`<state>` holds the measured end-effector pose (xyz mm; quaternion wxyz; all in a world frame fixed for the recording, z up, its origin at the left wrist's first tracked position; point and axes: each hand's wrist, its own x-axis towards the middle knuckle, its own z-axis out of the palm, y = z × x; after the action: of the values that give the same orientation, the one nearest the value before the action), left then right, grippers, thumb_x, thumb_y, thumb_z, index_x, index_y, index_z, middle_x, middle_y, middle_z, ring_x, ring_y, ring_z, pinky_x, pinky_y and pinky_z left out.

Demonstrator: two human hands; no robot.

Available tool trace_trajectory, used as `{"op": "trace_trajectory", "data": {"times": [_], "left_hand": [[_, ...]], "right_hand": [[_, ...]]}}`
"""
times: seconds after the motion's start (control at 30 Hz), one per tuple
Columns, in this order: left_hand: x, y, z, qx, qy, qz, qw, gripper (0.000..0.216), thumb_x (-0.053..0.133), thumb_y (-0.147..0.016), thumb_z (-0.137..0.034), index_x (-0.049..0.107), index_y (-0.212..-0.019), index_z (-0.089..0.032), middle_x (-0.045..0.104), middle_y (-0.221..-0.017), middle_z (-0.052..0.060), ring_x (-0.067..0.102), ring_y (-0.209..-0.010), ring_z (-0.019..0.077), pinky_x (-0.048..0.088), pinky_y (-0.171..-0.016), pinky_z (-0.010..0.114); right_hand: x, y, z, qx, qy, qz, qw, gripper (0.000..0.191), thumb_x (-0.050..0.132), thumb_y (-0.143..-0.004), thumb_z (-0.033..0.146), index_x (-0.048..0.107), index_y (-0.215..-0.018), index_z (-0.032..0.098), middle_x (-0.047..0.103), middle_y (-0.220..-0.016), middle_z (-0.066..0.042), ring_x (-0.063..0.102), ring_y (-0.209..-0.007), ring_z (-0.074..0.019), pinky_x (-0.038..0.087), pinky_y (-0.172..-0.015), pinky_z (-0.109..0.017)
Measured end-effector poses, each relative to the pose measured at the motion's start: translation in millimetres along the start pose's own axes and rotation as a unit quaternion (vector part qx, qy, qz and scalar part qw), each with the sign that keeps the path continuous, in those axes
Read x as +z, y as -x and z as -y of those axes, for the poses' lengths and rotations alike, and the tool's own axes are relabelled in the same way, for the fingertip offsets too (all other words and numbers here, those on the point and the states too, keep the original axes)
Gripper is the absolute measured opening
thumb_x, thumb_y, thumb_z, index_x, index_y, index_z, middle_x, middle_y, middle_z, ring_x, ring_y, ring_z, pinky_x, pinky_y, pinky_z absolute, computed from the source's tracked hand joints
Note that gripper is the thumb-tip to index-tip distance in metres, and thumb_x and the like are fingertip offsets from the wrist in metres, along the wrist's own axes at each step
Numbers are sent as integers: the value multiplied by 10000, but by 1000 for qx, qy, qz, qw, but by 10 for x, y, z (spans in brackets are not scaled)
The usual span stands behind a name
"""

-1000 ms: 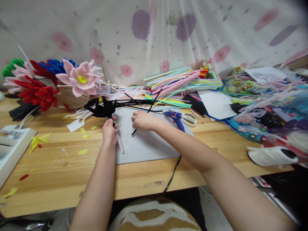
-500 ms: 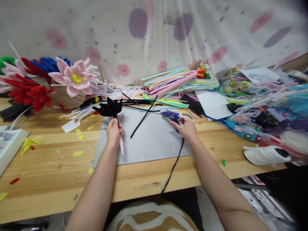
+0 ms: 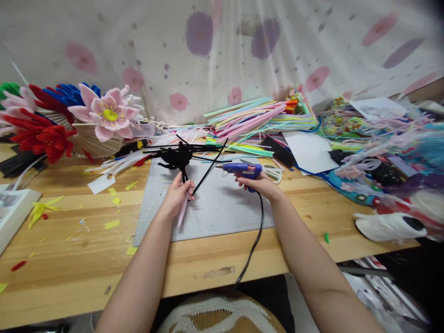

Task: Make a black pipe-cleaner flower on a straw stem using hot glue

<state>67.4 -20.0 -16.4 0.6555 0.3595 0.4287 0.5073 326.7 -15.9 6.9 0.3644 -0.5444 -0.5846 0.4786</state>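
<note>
My left hand (image 3: 178, 194) is closed round the stem of a black pipe-cleaner flower (image 3: 176, 157), held over the grey cutting mat (image 3: 218, 217). A pale pink strip (image 3: 182, 212) hangs down below that hand. In my right hand (image 3: 258, 185) is a blue hot glue gun (image 3: 243, 169), fingers wrapped round its handle, nozzle pointing left toward the flower but apart from it. A black cord (image 3: 255, 245) runs down from the gun over the table edge. Black pipe cleaners (image 3: 210, 167) lie crossed behind, between the two hands. Scissors (image 3: 272, 172) lie just beyond the gun, partly hidden.
Bundles of coloured pipe cleaners (image 3: 253, 115) are heaped at the back. Fuzzy flowers, one of them pink (image 3: 107, 113), stand at the left. Yellow scraps (image 3: 112, 224) dot the wooden table (image 3: 83, 263). A white sheet (image 3: 308, 150) and a white roll-like object (image 3: 388, 225) lie on the right.
My left hand has moved right with the black flower, which has turned. The glue gun has swung level, its nozzle further left, and my right hand now grips its handle more fully.
</note>
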Motion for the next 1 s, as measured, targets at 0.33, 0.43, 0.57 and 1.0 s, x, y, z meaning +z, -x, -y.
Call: {"op": "trace_trajectory", "data": {"times": [0.33,0.43,0.57,1.0], "left_hand": [[48,-38,55,12,8,-27,1000,279,563,-692,-143,501,-964,-143,484,-589,-43,321,-395,29,196,-319,123],[53,-39,34,8,26,-10,1000,264,548,-692,-141,517,-955,-137,445,-587,-50,300,-394,22,184,-320,117],[59,-32,21,-1,37,5,999,215,562,-675,-142,519,-886,-146,433,-594,-49,297,-396,21,176,-319,115],[55,-38,55,1,16,4,1000,196,560,-696,-172,508,-884,-161,427,-585,-52,289,-394,23,171,-325,116]], "right_hand": [[558,-233,43,-21,12,9,1000,398,627,-610,527,581,-679,138,544,-562,6,416,-430,-60,323,-426,-210],[613,-208,-7,-1,13,5,1000,398,629,-605,529,578,-680,141,551,-578,2,417,-437,-62,325,-429,-211],[673,-203,-24,2,0,-3,1000,389,633,-594,523,579,-681,147,552,-584,11,414,-447,-61,329,-446,-212],[740,-259,-53,-1,0,-34,999,388,627,-601,526,584,-682,149,554,-586,7,440,-490,-75,353,-502,-219]]}}
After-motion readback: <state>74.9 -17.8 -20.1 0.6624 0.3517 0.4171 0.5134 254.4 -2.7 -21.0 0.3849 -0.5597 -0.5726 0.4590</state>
